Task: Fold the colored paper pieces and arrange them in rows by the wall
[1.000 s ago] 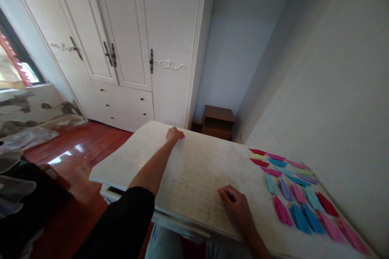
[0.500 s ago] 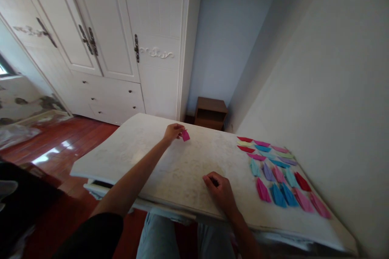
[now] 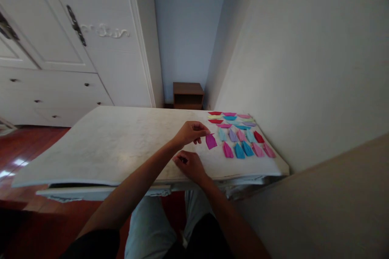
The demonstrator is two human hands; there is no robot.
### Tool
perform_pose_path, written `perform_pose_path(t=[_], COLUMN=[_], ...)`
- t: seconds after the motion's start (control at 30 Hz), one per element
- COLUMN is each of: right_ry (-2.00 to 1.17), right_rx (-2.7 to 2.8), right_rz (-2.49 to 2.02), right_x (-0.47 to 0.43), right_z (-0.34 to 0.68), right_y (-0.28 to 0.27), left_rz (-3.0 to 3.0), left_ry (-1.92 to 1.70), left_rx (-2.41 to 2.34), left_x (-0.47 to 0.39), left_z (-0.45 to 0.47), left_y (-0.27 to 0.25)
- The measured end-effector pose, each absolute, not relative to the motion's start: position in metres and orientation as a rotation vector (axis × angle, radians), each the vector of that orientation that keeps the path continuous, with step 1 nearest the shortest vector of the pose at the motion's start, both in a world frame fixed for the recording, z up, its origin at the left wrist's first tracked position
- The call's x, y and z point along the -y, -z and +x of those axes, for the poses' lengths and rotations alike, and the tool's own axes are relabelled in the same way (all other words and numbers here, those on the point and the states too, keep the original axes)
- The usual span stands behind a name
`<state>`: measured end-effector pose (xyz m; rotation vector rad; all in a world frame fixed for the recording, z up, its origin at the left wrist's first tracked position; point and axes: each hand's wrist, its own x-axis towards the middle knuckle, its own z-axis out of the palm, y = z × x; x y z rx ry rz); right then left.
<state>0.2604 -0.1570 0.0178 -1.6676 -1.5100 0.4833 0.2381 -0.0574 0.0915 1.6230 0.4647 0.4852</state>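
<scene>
My left hand point(image 3: 194, 132) pinches a magenta folded paper piece point(image 3: 211, 141) by its upper edge, holding it just left of the rows of folded paper. My right hand point(image 3: 190, 164) rests near the table's front edge, its fingers curled in with nothing visible in them. To the right, several flat boat-like paper pieces point(image 3: 230, 118) in red, pink, yellow, blue and purple lie at the back. In front of them lie rows of pointed folded paper pieces point(image 3: 239, 150) in blue, pink, light blue, purple and red. All rest on the white table point(image 3: 121, 141).
A white wall point(image 3: 288, 68) borders the table on the right. Behind the table stand a white wardrobe point(image 3: 118, 60) and a small brown cabinet point(image 3: 188, 88). A drawer front point(image 3: 103, 193) sits under the table's front edge.
My left hand has carried the magenta paper piece rightward, close to the rows. My right hand stays curled on the table. The view has turned to the right.
</scene>
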Motion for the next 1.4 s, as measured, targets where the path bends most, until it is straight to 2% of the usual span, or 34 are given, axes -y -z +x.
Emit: perform_pose_path(t=[0.27,0.6,0.83,1.17,1.4], right_ry=[-0.455,-0.412,-0.394,-0.297,-0.323], right_rx=[1.503,1.575,1.527,1.633,1.545], right_rz=[-1.735,-1.677,-1.755,-1.705,-1.562], right_x=[0.169,0.167,0.168,0.168,0.168], right_z=[0.259,0.261,0.262,0.263,0.263], right_y=[-0.013,-0.012,-0.013,-0.006,-0.005], left_rz=[1.785,1.887,1.978,1.983,1.939], left_ry=[-0.295,-0.215,-0.166,-0.366,-0.676], left_rx=[-0.484,-0.757,-0.802,-0.810,-0.926], left_x=[0.087,0.044,0.043,0.052,0.040], left_z=[0.287,0.310,0.321,0.312,0.245], left_y=[-0.088,-0.053,-0.042,-0.033,-0.034])
